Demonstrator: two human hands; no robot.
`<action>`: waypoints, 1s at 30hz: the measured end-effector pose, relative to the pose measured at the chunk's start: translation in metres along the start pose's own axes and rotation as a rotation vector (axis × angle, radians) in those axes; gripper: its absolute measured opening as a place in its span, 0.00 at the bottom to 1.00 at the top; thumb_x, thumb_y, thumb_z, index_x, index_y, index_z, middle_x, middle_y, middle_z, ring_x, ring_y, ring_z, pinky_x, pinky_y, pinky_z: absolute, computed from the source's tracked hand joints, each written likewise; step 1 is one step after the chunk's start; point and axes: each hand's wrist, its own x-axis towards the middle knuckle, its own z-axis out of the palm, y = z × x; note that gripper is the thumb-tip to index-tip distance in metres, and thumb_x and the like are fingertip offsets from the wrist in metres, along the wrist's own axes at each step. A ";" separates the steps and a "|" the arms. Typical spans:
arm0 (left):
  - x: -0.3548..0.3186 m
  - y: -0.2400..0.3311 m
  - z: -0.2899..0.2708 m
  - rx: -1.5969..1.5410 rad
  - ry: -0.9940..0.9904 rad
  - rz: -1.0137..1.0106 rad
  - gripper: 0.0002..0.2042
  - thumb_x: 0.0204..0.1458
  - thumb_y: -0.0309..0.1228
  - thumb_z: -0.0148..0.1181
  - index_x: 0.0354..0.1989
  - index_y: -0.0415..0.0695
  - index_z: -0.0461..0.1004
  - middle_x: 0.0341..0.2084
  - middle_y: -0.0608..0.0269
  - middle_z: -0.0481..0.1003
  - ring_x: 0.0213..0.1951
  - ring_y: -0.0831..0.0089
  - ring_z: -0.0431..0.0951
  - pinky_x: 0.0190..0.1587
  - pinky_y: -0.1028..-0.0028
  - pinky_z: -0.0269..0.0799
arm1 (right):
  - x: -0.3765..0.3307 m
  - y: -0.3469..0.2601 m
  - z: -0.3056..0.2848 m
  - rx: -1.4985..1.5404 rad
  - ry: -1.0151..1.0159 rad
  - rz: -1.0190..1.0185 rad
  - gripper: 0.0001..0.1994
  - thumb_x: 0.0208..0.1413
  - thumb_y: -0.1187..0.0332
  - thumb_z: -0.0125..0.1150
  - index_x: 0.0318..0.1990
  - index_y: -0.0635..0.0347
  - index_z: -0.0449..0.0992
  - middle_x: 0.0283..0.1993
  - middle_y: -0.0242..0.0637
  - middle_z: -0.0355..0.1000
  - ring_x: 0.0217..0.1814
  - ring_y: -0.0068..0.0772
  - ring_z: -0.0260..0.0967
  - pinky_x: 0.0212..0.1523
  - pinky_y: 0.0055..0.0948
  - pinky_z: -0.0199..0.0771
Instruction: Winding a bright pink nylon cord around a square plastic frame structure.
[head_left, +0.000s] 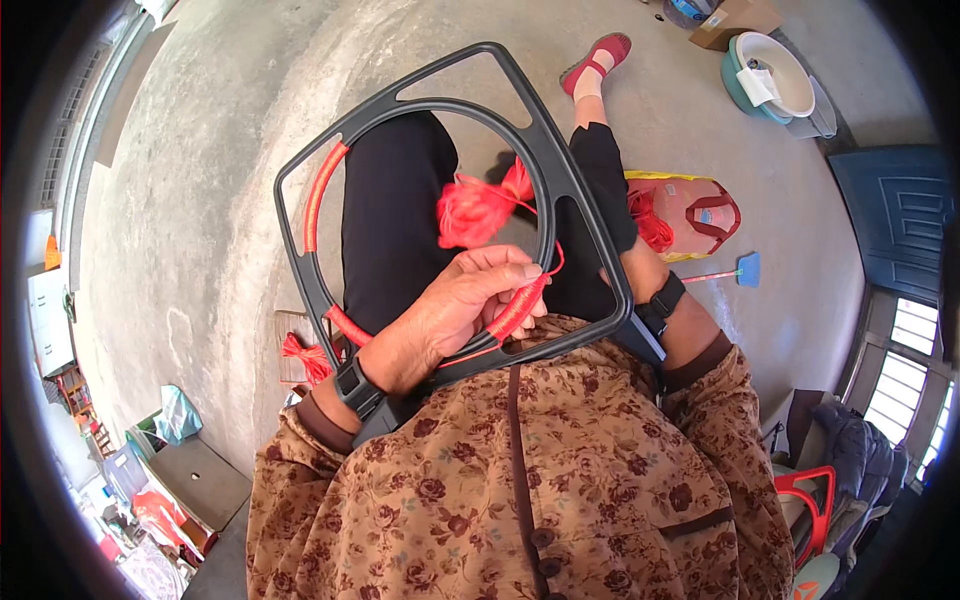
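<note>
A black squarish plastic frame [590,225] with a round inner ring lies tilted over my lap. Red cord [517,307] is wound tightly round several stretches of the ring. My left hand [470,300] is closed at the ring's near right part, thumb and forefinger pinching the cord at the end of a wound stretch. From there a loose strand loops up to a bundle of red cord [478,212], slightly blurred, seen within the ring. My right hand [640,268] is at the frame's right side, mostly hidden behind it; its fingers do not show.
A pink and yellow bag [690,212] with red cord stands on the floor at right, near a blue-headed brush [747,270]. Another red cord bundle [308,357] lies by my left leg. Basins [775,80] stand far right; a red-armed chair [815,510] is near right.
</note>
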 end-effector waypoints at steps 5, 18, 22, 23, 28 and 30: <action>0.001 -0.006 -0.004 -0.001 0.036 -0.030 0.11 0.55 0.34 0.62 0.40 0.41 0.73 0.27 0.55 0.78 0.26 0.71 0.80 0.27 0.74 0.77 | -0.041 -0.012 0.031 0.117 -0.072 -0.016 0.14 0.63 0.65 0.52 0.52 0.64 0.72 0.43 0.37 0.75 0.42 0.23 0.72 0.40 0.20 0.73; 0.006 -0.006 -0.005 0.031 -0.014 0.034 0.09 0.55 0.33 0.62 0.38 0.42 0.73 0.26 0.56 0.79 0.27 0.70 0.80 0.28 0.74 0.78 | -0.045 -0.009 0.007 0.402 -0.311 0.150 0.13 0.61 0.65 0.57 0.48 0.62 0.74 0.35 0.36 0.75 0.33 0.22 0.71 0.33 0.20 0.72; 0.008 -0.009 -0.014 -0.027 -0.059 -0.036 0.08 0.57 0.31 0.59 0.40 0.40 0.74 0.28 0.56 0.79 0.28 0.70 0.81 0.29 0.73 0.79 | -0.035 0.004 0.001 0.382 0.001 0.073 0.10 0.60 0.65 0.58 0.43 0.60 0.77 0.30 0.28 0.74 0.30 0.17 0.69 0.32 0.17 0.68; 0.008 -0.011 -0.015 -0.060 -0.056 -0.064 0.07 0.57 0.31 0.59 0.39 0.40 0.74 0.28 0.57 0.79 0.28 0.70 0.81 0.29 0.73 0.79 | -0.035 0.004 0.003 0.347 0.087 0.086 0.09 0.60 0.65 0.58 0.42 0.60 0.77 0.30 0.29 0.74 0.30 0.17 0.69 0.31 0.17 0.68; 0.013 -0.025 -0.015 -0.223 0.050 0.168 0.10 0.61 0.31 0.54 0.46 0.40 0.74 0.38 0.60 0.78 0.38 0.72 0.80 0.38 0.73 0.78 | -0.044 -0.007 0.011 0.150 -0.008 0.131 0.10 0.60 0.65 0.58 0.42 0.62 0.78 0.33 0.33 0.76 0.32 0.20 0.71 0.35 0.20 0.71; 0.014 -0.026 -0.019 -0.069 -0.024 0.179 0.10 0.60 0.30 0.55 0.46 0.41 0.75 0.39 0.62 0.78 0.38 0.73 0.80 0.36 0.74 0.79 | -0.045 -0.009 0.009 0.297 -0.025 0.269 0.11 0.60 0.65 0.58 0.43 0.63 0.78 0.35 0.35 0.77 0.34 0.22 0.72 0.38 0.23 0.72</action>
